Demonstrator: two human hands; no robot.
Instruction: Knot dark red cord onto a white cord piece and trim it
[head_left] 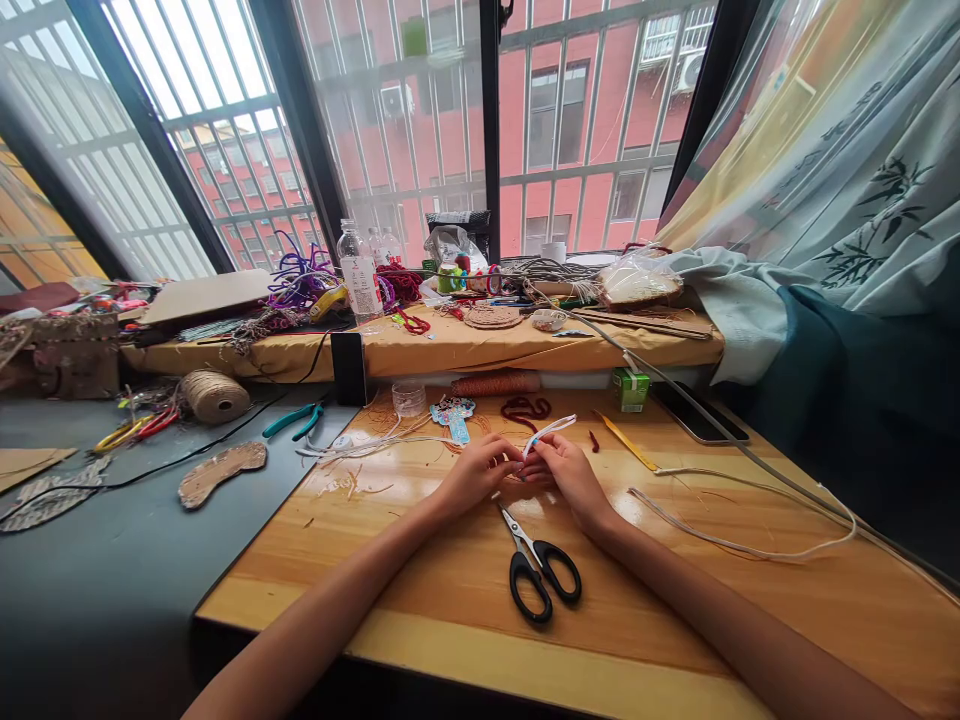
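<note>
Over the wooden table, my left hand (486, 470) and my right hand (564, 472) meet at the fingertips. A looped white cord (556, 427) sticks up from between the thumb and fingers of my right hand. My left fingers are pinched together at the cord's lower end; what exactly they grip is too small to make out. Just below my hands lie black-handled scissors (538, 565), blades slightly apart and pointing away from me. Behind my hands are a dark red cord (525, 408) and a blue printed card (454, 415).
White cords (375, 445) and teal pliers (296, 421) lie to the left, near a twine spool (216, 397). On the right are a yellow tool (626, 441), a green box (631, 390), a phone (699, 414) and a loose cord (750, 548). A cluttered sill (540, 352) runs behind.
</note>
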